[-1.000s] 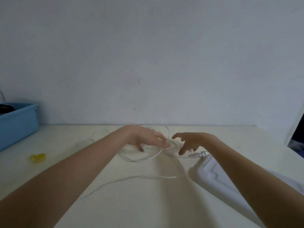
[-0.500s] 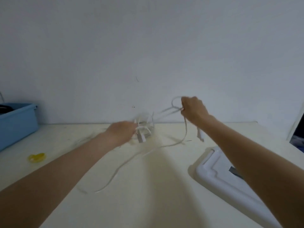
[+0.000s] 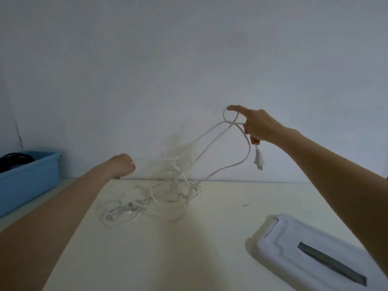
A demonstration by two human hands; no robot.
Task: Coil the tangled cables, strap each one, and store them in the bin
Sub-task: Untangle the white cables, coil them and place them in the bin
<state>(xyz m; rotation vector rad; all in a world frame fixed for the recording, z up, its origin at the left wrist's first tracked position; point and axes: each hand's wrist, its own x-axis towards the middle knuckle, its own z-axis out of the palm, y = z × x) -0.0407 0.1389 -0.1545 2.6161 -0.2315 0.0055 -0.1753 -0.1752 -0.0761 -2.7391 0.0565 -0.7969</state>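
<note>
A long white cable [image 3: 212, 141] rises from a tangled heap [image 3: 147, 202] on the cream table [image 3: 189, 248] up to my right hand [image 3: 259, 127]. That hand is raised high in front of the wall, grips the cable near its end and has the forefinger stretched out through a small loop. The white plug [image 3: 258, 159] dangles just under it. My left hand [image 3: 123, 165] is a loose fist above the table's far edge, left of the heap; a short white bit shows at its fingers, and I cannot tell if it holds a strand.
A blue bin [image 3: 27, 181] with a dark coiled cable inside stands at the far left on the table. A white lid [image 3: 315, 255] with a grey slot lies at the near right. A plain wall closes off the back.
My right hand has gone higher and to the right, drawing the cable up out of the heap. My left hand has drifted left, away from the strands it was bunching.
</note>
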